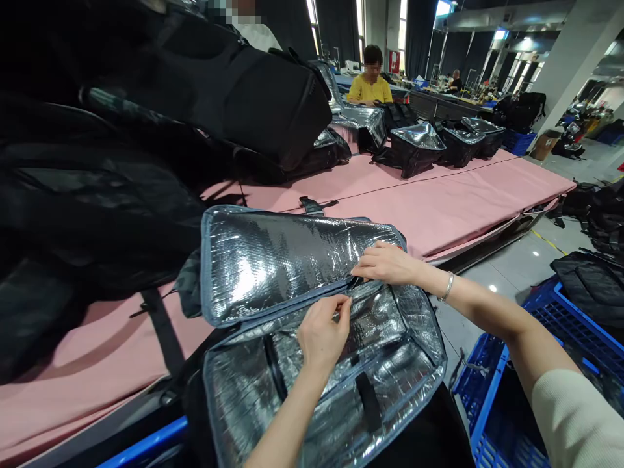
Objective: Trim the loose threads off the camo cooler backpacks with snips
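In front of me an insulated bag (414, 305) lies open, its inside lined with shiny silver foil. The quilted foil lid (292, 260), edged in grey binding, is folded back toward the table. My left hand (324, 331) is over the opening, thumb and forefinger pinched together near the lid's seam; what they hold, if anything, is too small to make out. Just beyond it, my right hand (383, 263) has its fingers bent down at the seam by the lid's right end. Its fingertips close on a dark bit of the edge that I cannot identify. A black strap (368, 402) lies inside the bag.
Black bags (253, 84) are piled high on the left of the pink-covered table (463, 201). Several foil-lined bags (419, 146) stand farther along it. A blue crate (487, 403) stands on the floor at right. A person in yellow (370, 88) sits beyond the table.
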`<state>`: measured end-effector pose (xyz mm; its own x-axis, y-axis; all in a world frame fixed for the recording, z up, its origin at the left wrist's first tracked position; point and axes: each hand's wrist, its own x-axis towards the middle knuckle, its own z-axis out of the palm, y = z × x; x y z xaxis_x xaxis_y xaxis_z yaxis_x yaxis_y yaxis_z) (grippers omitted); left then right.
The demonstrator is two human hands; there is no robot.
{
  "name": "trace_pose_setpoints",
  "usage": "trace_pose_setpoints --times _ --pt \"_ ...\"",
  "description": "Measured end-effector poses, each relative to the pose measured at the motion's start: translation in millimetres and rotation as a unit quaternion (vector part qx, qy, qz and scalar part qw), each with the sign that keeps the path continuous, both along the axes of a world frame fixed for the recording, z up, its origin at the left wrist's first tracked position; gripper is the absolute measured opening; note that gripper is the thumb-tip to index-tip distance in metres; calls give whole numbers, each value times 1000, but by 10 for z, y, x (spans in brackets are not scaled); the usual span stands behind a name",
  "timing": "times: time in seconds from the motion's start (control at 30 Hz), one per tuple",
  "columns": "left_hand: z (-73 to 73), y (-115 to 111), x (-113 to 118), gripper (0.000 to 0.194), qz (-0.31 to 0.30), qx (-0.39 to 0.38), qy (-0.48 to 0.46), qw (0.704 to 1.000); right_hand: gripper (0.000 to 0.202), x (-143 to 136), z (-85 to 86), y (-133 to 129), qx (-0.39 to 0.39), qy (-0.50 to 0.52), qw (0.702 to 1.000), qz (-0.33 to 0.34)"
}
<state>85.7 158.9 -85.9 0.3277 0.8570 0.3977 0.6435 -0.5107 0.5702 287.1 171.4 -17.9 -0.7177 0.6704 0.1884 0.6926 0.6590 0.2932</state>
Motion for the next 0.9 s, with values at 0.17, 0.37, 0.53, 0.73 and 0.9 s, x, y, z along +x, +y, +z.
trace_pose_setpoints --times 0.17,0.37,0.53,0.73,0.9 --pt "63 -35 -30 25 -16 -51 -61 997 27 -23 -2 -12 -30 6 999 -13" --pt "-38 -171 -240 31 -67 -240 -128 960 30 62 -164 -318 -49 158 982 -95" --pt "-462 -343 -581 41 28 -378 -116 918 27 -78 -559 -947 -94 370 907 -177" --pt "-965 -792 -621 41 -18 -579 -82 811 31 -563 -1232 -1451 -334 502 709 -366" --pt "-1056 -984 -447 54 -1 -621 -226 751 20 -825 -1551 -1484 -452 412 670 -420"
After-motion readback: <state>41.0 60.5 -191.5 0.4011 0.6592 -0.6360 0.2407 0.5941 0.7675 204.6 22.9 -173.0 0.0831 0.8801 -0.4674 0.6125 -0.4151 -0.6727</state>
